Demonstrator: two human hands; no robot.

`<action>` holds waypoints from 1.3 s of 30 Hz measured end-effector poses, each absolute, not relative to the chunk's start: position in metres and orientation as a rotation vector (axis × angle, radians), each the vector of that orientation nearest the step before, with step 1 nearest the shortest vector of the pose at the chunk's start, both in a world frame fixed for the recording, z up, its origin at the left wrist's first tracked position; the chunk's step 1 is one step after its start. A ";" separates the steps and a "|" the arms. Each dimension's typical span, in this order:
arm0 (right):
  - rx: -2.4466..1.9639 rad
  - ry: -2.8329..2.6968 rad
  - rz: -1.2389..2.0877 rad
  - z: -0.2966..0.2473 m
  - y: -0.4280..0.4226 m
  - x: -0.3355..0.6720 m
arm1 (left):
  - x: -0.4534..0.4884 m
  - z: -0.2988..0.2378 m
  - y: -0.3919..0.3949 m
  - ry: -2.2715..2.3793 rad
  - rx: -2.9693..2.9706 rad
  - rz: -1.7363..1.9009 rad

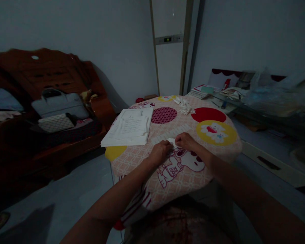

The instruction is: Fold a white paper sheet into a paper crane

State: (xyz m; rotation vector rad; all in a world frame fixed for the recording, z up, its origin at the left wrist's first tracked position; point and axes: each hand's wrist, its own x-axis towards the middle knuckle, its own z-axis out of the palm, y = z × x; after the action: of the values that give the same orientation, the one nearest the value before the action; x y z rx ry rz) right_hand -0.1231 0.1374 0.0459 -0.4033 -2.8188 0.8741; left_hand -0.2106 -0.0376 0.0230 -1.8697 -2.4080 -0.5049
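Note:
Both my hands meet over the front half of a round table with a patterned tablecloth [139, 159]. A small piece of white paper [172, 142] is between them. My left hand [161, 151] pinches its left side with fingers closed. On the other side my right hand [185, 140] is closed on the paper's right edge. Just beyond the hands lies a row of pale, thin strips [167, 134], too dim to make out in detail. To the left rests a stack of paper sheets [132, 127] with handwriting on the top ones.
Crumpled white paper pieces [184, 105] lie at the table's far side. At left stands a carved wooden bench [48, 71] with a grey bag [62, 105]. A glass-topped stand [234, 105] with plastic bags is at right. Behind stands a tall air conditioner [169, 64].

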 end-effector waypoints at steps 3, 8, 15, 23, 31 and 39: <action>-0.376 -2.811 0.934 0.047 0.153 -0.114 | -0.205 0.021 -0.042 -2.410 -1.857 -0.450; -0.368 -2.781 1.002 0.046 0.171 -0.108 | -0.199 0.021 -0.045 -2.433 -1.821 -0.365; -0.311 -2.824 0.969 0.052 0.173 -0.109 | -0.196 0.022 -0.045 -2.406 -1.816 -0.345; -0.260 -2.946 0.761 0.054 0.149 -0.119 | -0.193 0.024 -0.046 -2.427 -1.823 -0.281; -0.246 -3.075 0.662 0.059 0.149 -0.128 | -0.192 0.028 -0.048 -2.463 -1.840 -0.273; -0.352 -3.123 0.561 0.061 0.143 -0.137 | -0.184 0.036 -0.048 -2.464 -1.843 -0.169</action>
State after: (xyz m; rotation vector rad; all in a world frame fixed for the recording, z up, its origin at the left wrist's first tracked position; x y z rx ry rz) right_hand -0.1370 0.1427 0.0613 -0.3520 -3.1234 0.5610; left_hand -0.1838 -0.0484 0.0361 -1.8433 -2.4637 -0.1685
